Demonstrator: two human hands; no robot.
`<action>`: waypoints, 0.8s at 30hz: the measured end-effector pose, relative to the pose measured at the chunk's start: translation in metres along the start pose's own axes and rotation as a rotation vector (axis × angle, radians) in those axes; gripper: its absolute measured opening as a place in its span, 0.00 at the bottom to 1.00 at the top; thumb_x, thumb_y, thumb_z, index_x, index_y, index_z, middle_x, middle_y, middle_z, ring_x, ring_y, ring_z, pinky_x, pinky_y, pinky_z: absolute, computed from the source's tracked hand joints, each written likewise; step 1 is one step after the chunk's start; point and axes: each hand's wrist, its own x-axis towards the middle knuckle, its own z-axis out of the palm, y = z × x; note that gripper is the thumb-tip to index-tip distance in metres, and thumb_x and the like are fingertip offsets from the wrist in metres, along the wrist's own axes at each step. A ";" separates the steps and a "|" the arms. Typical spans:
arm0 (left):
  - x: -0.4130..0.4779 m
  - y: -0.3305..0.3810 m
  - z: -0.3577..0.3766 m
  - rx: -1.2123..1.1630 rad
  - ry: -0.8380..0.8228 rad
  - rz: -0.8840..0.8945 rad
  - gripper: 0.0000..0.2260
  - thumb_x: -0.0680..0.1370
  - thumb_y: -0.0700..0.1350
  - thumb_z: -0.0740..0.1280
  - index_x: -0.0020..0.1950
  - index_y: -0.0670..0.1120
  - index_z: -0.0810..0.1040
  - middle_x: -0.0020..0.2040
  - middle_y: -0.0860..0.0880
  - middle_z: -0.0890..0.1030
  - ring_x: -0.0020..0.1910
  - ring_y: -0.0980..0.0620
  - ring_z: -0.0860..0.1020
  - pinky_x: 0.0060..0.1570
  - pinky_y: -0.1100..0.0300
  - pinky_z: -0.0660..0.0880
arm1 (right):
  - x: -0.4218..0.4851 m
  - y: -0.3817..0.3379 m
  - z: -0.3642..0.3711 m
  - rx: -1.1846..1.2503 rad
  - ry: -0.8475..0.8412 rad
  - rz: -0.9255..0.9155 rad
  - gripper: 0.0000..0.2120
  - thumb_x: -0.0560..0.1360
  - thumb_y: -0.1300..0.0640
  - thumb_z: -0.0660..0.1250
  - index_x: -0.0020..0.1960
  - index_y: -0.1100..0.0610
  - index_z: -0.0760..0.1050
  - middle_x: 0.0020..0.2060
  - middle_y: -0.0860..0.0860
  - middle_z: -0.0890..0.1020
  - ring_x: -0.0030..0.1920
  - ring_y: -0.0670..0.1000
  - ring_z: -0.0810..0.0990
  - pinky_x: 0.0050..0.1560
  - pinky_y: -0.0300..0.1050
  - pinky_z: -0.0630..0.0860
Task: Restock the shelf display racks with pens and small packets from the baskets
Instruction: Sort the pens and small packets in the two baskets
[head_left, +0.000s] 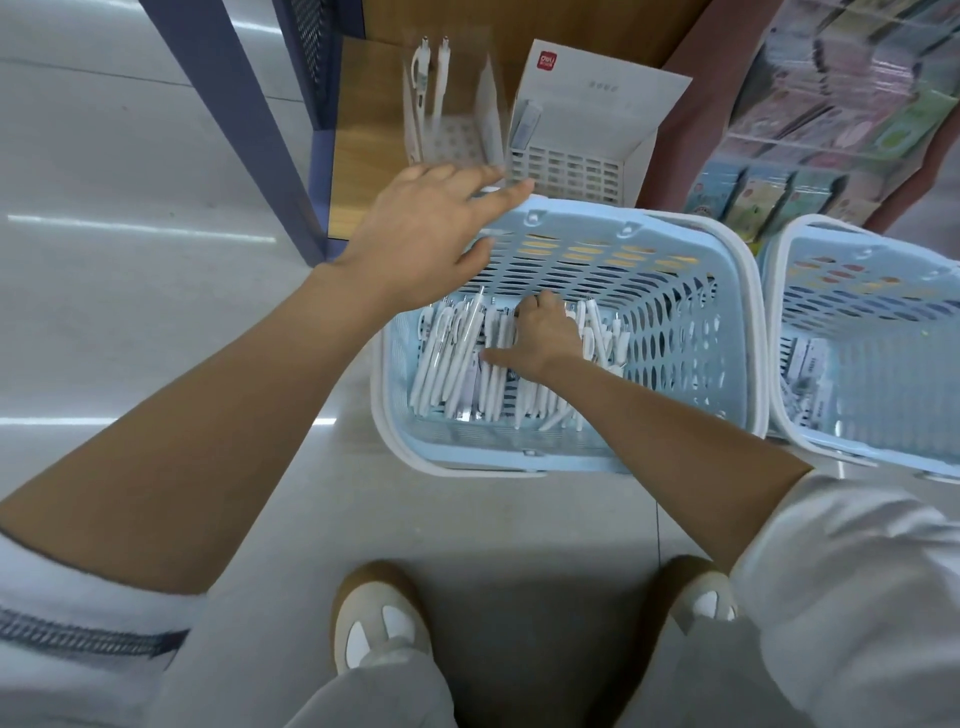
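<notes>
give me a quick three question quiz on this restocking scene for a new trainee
1. True or false: the left hand is holding a pen.
2. Inside the light-blue slotted plastic basket, what do the fingers of the right hand curl into? A: a pile of white plastic pens. B: small packets. C: nothing at all.
3. Fill in: ___ pens stand upright in the clear plastic display rack on the shelf.

Key: 1 false, its fingers are spread and it holds nothing. 2 A. 3 two.
</notes>
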 end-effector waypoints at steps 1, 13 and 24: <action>-0.001 0.000 0.001 0.004 -0.003 -0.003 0.24 0.82 0.48 0.56 0.79 0.52 0.58 0.75 0.45 0.66 0.70 0.42 0.68 0.66 0.47 0.63 | 0.000 0.001 0.000 -0.009 0.002 -0.001 0.39 0.69 0.35 0.69 0.69 0.60 0.64 0.63 0.56 0.67 0.64 0.55 0.66 0.62 0.52 0.71; 0.000 0.001 0.002 0.002 0.005 -0.028 0.24 0.82 0.48 0.57 0.78 0.53 0.58 0.75 0.45 0.66 0.70 0.43 0.67 0.65 0.47 0.64 | -0.007 0.011 0.003 0.258 0.223 -0.172 0.23 0.68 0.53 0.74 0.60 0.53 0.71 0.54 0.53 0.69 0.54 0.52 0.69 0.54 0.47 0.69; 0.002 0.001 0.002 -0.004 -0.004 -0.039 0.24 0.82 0.49 0.57 0.79 0.54 0.57 0.75 0.46 0.66 0.71 0.44 0.66 0.64 0.47 0.64 | -0.010 0.024 0.000 0.018 0.147 -0.074 0.14 0.66 0.46 0.75 0.44 0.52 0.76 0.50 0.51 0.65 0.56 0.54 0.66 0.58 0.49 0.65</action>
